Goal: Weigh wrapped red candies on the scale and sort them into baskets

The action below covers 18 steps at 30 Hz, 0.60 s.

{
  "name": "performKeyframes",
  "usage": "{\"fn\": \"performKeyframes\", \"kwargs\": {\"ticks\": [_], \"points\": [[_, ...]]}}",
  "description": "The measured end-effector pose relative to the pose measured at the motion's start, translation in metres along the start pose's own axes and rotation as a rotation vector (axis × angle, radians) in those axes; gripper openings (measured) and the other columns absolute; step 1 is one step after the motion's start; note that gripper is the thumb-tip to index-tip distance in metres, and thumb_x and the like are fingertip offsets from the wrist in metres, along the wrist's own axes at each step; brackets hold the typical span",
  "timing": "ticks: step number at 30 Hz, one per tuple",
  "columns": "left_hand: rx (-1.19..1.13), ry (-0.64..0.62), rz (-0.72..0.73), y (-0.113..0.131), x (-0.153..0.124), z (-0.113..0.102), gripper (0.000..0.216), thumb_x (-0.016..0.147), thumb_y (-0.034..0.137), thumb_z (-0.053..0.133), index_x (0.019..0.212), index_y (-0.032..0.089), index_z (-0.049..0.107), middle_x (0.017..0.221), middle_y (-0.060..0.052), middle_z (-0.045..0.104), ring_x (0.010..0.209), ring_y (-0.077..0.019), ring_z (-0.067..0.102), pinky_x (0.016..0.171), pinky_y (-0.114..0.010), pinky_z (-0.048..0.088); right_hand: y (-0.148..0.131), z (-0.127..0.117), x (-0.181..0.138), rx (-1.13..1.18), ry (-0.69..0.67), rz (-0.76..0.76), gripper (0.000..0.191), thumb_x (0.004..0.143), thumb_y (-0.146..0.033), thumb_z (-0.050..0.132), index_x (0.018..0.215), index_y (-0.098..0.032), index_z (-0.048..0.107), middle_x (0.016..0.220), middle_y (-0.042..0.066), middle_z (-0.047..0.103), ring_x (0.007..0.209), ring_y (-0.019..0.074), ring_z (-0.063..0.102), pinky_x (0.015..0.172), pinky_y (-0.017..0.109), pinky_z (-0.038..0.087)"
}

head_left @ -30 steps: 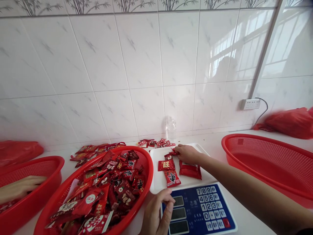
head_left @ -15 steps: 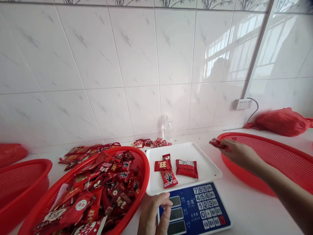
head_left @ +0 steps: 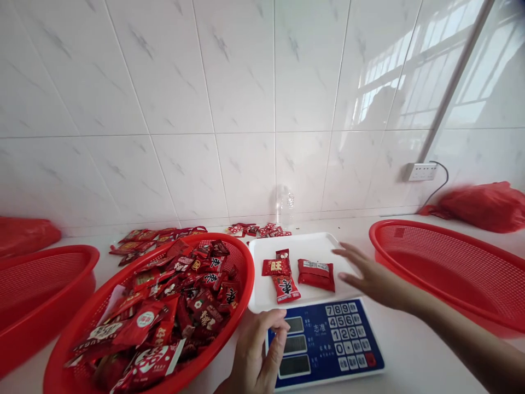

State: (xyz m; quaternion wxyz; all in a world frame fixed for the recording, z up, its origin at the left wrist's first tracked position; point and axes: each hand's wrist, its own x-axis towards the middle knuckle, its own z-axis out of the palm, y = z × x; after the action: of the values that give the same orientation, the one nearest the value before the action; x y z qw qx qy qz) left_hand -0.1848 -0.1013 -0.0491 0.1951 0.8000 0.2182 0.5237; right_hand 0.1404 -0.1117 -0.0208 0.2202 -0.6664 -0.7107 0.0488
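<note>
A blue-faced weighing scale (head_left: 328, 342) carries a white tray (head_left: 311, 244). On the tray lie red snack packets (head_left: 283, 268) and a larger red packet (head_left: 316, 273). My right hand (head_left: 371, 279) hovers over the tray's right edge, fingers spread, holding nothing. My left hand (head_left: 256, 353) rests at the scale's front left corner, fingers curled against its edge beside the displays. A red mesh basket (head_left: 240, 257) heaped with red packets stands left of the scale.
A red basket (head_left: 447, 262) with no packets showing stands at the right, another red basket (head_left: 45, 284) at the left. Loose packets (head_left: 258, 230) lie by the tiled wall near a clear bottle (head_left: 286, 203). Red plastic bags (head_left: 484, 205) sit at both far sides. A wall socket (head_left: 422, 171) is at right.
My right hand lifted a small packet off the tray, carried it to the right basket, and has come back over the tray with nothing in it. Another person's hand in the left basket is gone from view.
</note>
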Motion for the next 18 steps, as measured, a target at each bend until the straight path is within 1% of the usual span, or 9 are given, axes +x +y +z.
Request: {"fn": "performKeyframes", "kwargs": {"ticks": [2, 4, 6, 8, 10, 12, 14, 16, 18], "points": [[0.015, -0.041, 0.028, 0.000, 0.002, -0.003, 0.028, 0.095, 0.017, 0.049, 0.121, 0.022, 0.054, 0.088, -0.003, 0.070, 0.081, -0.0148, 0.068, 0.079, -0.024, 0.055, -0.037, 0.012, 0.016, 0.043, -0.140, -0.128, 0.067, 0.087, -0.063, 0.049, 0.147, -0.038, 0.031, 0.159, 0.006, 0.017, 0.145, 0.0339, 0.015, 0.109, 0.055, 0.032], [0.032, -0.057, 0.041, 0.000, 0.003, -0.005, 0.030, 0.094, 0.014, 0.049, 0.123, 0.022, 0.052, 0.089, -0.002, 0.070, 0.082, -0.0142, 0.068, 0.079, -0.023, 0.055, -0.065, 0.020, 0.031, 0.063, -0.217, -0.210, 0.082, 0.080, -0.068, 0.056, 0.149, -0.039, 0.024, 0.160, 0.008, 0.011, 0.145, 0.0369, 0.007, 0.111, 0.062, 0.020], [0.042, -0.054, 0.030, 0.000, 0.003, -0.006, 0.030, 0.093, 0.014, 0.050, 0.122, 0.023, 0.052, 0.090, -0.002, 0.070, 0.082, -0.0137, 0.068, 0.080, -0.022, 0.054, -0.084, 0.025, 0.045, 0.064, -0.256, -0.272, 0.093, 0.072, -0.072, 0.061, 0.150, -0.040, 0.021, 0.160, 0.009, 0.005, 0.144, 0.0402, 0.002, 0.110, 0.067, 0.007], [0.049, -0.057, 0.024, 0.000, 0.002, -0.005, 0.029, 0.093, 0.015, 0.051, 0.121, 0.023, 0.053, 0.089, -0.001, 0.071, 0.081, -0.0137, 0.068, 0.080, -0.022, 0.054, -0.095, 0.029, 0.057, 0.037, -0.282, -0.331, 0.096, 0.069, -0.076, 0.060, 0.149, -0.041, 0.021, 0.160, 0.009, 0.001, 0.143, 0.0436, -0.001, 0.106, 0.072, 0.001], [0.041, -0.041, 0.032, 0.000, 0.000, -0.003, 0.026, 0.094, 0.019, 0.050, 0.120, 0.023, 0.053, 0.088, -0.001, 0.071, 0.079, -0.0139, 0.068, 0.078, -0.023, 0.054, -0.101, 0.033, 0.067, 0.003, -0.302, -0.385, 0.091, 0.071, -0.077, 0.056, 0.148, -0.042, 0.023, 0.160, 0.010, 0.005, 0.143, 0.0461, 0.002, 0.102, 0.076, 0.002], [0.021, -0.003, 0.038, -0.001, -0.002, 0.001, 0.023, 0.096, 0.025, 0.048, 0.119, 0.022, 0.054, 0.085, -0.002, 0.070, 0.075, -0.0143, 0.068, 0.076, -0.024, 0.054, -0.102, 0.037, 0.074, -0.014, -0.310, -0.424, 0.085, 0.074, -0.077, 0.053, 0.147, -0.043, 0.026, 0.159, 0.010, 0.016, 0.142, 0.0462, 0.010, 0.101, 0.076, 0.009], [0.008, 0.040, 0.034, -0.001, -0.004, 0.004, 0.022, 0.097, 0.029, 0.047, 0.116, 0.023, 0.056, 0.081, -0.002, 0.070, 0.072, -0.0147, 0.067, 0.074, -0.024, 0.054, -0.102, 0.041, 0.078, -0.021, -0.301, -0.455, 0.079, 0.077, -0.072, 0.055, 0.146, -0.043, 0.030, 0.156, 0.009, 0.027, 0.140, 0.0432, 0.020, 0.103, 0.070, 0.019], [0.008, 0.058, 0.031, -0.001, -0.005, 0.007, 0.021, 0.098, 0.031, 0.046, 0.114, 0.023, 0.057, 0.079, -0.002, 0.069, 0.071, -0.0151, 0.066, 0.074, -0.025, 0.053, -0.100, 0.043, 0.082, -0.035, -0.278, -0.483, 0.069, 0.082, -0.061, 0.057, 0.144, -0.043, 0.034, 0.152, 0.007, 0.034, 0.136, 0.0382, 0.029, 0.103, 0.061, 0.027], [0.012, 0.061, 0.031, -0.001, -0.006, 0.009, 0.021, 0.098, 0.031, 0.046, 0.113, 0.023, 0.057, 0.079, -0.002, 0.069, 0.071, -0.0154, 0.066, 0.074, -0.026, 0.053, -0.098, 0.045, 0.086, -0.053, -0.247, -0.504, 0.059, 0.086, -0.050, 0.056, 0.142, -0.043, 0.039, 0.147, 0.005, 0.041, 0.129, 0.0330, 0.039, 0.101, 0.054, 0.032]]}}
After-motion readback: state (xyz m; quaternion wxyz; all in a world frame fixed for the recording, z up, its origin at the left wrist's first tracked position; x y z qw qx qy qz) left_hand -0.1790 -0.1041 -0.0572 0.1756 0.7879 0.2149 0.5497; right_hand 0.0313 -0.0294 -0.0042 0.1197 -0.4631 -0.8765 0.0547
